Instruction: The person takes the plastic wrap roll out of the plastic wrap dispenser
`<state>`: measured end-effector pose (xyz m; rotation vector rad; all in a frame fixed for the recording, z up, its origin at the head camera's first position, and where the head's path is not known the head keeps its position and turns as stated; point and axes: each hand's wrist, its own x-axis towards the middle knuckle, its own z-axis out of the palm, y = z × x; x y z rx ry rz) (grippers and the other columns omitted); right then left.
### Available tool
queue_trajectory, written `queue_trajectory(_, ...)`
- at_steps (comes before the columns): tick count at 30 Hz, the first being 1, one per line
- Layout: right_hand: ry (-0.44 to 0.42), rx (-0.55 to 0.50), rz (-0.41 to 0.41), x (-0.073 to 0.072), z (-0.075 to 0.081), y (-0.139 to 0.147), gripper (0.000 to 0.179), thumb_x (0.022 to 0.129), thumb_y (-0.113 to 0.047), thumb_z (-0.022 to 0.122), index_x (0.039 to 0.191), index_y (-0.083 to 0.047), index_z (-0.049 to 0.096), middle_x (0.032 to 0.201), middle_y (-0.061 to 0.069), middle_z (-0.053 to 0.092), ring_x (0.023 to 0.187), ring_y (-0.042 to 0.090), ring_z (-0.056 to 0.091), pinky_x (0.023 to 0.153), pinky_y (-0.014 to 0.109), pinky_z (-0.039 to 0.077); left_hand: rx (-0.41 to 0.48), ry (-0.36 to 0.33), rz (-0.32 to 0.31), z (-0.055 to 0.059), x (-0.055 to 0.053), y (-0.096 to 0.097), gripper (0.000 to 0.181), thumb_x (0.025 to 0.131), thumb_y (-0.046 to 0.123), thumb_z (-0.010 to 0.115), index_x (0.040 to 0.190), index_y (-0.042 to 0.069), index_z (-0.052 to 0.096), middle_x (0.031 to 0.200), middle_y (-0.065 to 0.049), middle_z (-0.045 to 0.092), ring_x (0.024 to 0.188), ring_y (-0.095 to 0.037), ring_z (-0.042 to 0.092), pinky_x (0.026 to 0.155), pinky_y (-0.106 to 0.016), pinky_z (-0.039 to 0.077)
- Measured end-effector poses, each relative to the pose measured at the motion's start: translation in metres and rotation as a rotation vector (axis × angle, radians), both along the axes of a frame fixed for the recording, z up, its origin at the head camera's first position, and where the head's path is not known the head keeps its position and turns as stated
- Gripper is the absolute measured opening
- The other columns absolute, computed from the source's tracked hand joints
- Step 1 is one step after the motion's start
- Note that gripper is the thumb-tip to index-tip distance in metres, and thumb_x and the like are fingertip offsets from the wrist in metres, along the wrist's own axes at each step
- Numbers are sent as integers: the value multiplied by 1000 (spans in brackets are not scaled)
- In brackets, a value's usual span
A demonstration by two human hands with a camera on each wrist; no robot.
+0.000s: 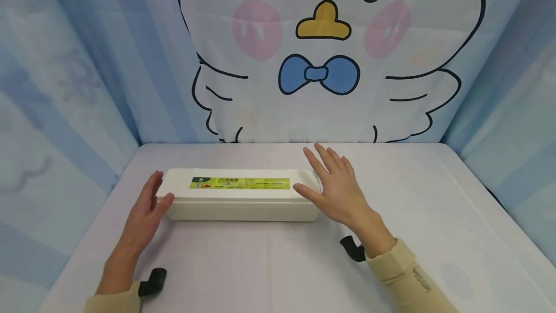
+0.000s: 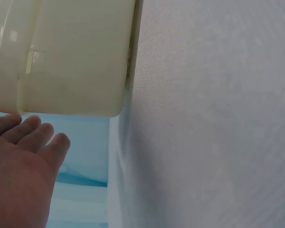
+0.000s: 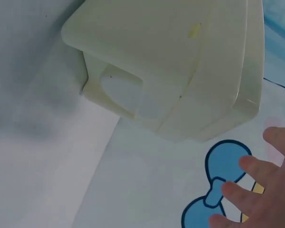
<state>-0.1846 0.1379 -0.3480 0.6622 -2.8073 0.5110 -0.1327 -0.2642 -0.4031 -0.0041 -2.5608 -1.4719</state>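
A long cream-white plastic box with a lid lies crosswise on the table, a green and yellow printed label on its top. At its left end is my left hand, fingers fairly straight and the thumb near the front corner. In the left wrist view the fingertips of the left hand come close to the box end; whether they touch it, I cannot tell. Spread fingers of my right hand hover by the box's right end. A cut-out opening shows in the box's end in the right wrist view.
White cloth covers the table. Behind it hangs a curtain printed with a cartoon face and a blue bow tie, and blue-striped curtains close off the sides. Black wrist mounts stick out by both sleeves.
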Motion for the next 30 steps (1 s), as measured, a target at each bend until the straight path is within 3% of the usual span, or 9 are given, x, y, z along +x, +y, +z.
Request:
queue_trajectory(15,-106,132,92,-6,-7,-22,92,90,-70,58,162,-21,27,166,10,21,151,37,16,118,62,11,59,-129,-44,1,-3,0,93,103,40,57,162,9,-7,168,-19,0,153,-37,5,118,-58,14)
queue_trajectory(30,-182,223,109,-10,-7,-23,99,85,-73,61,162,-23,25,166,10,21,152,37,14,118,62,13,100,-180,-82,-7,-4,-6,96,101,26,64,161,6,-8,166,-24,4,148,-46,18,113,-59,27)
